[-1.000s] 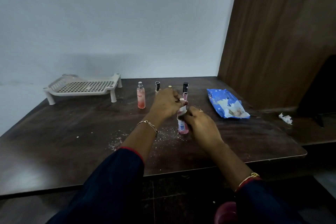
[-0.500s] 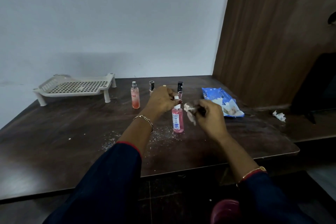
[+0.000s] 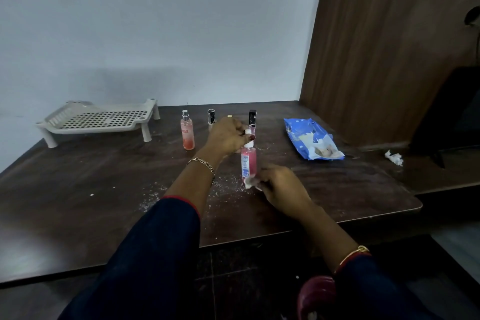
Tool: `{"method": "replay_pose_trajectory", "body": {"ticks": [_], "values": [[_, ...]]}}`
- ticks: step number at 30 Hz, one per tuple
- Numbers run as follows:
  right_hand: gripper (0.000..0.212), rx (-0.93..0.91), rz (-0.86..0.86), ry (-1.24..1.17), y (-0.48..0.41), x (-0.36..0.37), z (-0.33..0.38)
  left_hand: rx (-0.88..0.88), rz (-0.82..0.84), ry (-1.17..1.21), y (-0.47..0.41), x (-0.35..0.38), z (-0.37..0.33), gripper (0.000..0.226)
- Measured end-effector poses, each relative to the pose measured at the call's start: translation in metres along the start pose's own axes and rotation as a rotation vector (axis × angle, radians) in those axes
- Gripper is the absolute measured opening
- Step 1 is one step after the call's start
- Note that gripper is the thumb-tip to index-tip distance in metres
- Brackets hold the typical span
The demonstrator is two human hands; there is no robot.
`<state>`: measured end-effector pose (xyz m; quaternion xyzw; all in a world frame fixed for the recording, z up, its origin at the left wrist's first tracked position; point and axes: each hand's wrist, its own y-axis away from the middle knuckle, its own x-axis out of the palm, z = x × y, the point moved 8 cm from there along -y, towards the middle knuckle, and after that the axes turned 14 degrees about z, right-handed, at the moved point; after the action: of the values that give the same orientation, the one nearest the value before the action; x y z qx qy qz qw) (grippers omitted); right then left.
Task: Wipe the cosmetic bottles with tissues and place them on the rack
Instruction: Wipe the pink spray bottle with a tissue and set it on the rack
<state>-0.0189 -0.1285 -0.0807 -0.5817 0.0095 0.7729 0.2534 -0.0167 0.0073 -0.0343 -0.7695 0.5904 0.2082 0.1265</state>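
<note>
A pink bottle (image 3: 248,161) with a white cap stands upright mid-table. My left hand (image 3: 226,138) pinches its cap from above. My right hand (image 3: 279,184) holds a crumpled white tissue (image 3: 250,182) against the bottle's base. Behind stand a peach spray bottle (image 3: 187,135), a small black-capped bottle (image 3: 211,117) and a taller black-capped bottle (image 3: 252,119), partly hidden by my left hand. The white perforated rack (image 3: 104,121) sits at the back left with nothing on it.
A blue tissue pack (image 3: 310,141) lies open at the right. A used tissue ball (image 3: 394,157) lies on the lower ledge further right. White crumbs are scattered on the dark table (image 3: 78,189). A wooden panel (image 3: 389,47) rises at the right.
My right hand has dropped with the tissue from beside the bottle's shoulder down to its base. My left hand has kept its hold on the cap.
</note>
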Motion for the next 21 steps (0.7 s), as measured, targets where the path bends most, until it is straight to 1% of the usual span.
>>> {"method": "replay_pose_trajectory", "body": {"ticks": [2,4,5,6,8,11,14,16,17,18,20,21], "values": [[0.016,0.054,-0.148,-0.103,-0.004,-0.021,-0.005,0.006,-0.014,-0.047,0.0,0.0,-0.003,0.032],[0.012,0.105,-0.244,-0.03,-0.009,-0.038,-0.005,0.02,-0.041,-0.111,0.001,-0.001,-0.007,0.027],[0.011,0.118,-0.255,0.032,-0.012,-0.042,-0.003,0.026,-0.054,-0.123,0.001,-0.002,-0.008,0.025],[0.014,0.116,-0.24,0.083,-0.014,-0.042,0.001,0.03,-0.063,-0.129,0.0,-0.002,-0.008,0.024],[0.021,0.094,-0.156,0.162,-0.015,-0.033,0.007,0.024,-0.086,-0.138,-0.003,-0.002,-0.006,0.026],[0.024,0.032,-0.017,0.264,-0.011,-0.011,0.013,-0.007,-0.089,-0.125,-0.009,-0.001,-0.002,0.029],[0.024,-0.033,0.079,0.262,-0.003,0.003,0.012,-0.011,-0.077,-0.181,-0.012,0.002,-0.004,0.03],[0.024,-0.039,0.147,0.222,-0.001,0.01,0.006,-0.002,-0.09,-0.233,-0.011,0.002,-0.007,0.031],[0.023,-0.025,0.146,0.176,-0.001,0.009,0.004,0.001,-0.101,-0.262,-0.01,0.001,-0.009,0.031],[0.021,-0.006,0.097,0.102,-0.002,0.002,0.001,0.005,-0.113,-0.286,-0.01,0.0,-0.009,0.03],[0.018,0.028,-0.118,-0.024,-0.004,-0.024,-0.008,0.003,-0.127,-0.307,-0.01,-0.002,-0.009,0.031],[0.019,0.059,-0.216,-0.026,-0.005,-0.036,-0.012,-0.004,-0.124,-0.301,-0.01,-0.002,-0.008,0.031]]}}
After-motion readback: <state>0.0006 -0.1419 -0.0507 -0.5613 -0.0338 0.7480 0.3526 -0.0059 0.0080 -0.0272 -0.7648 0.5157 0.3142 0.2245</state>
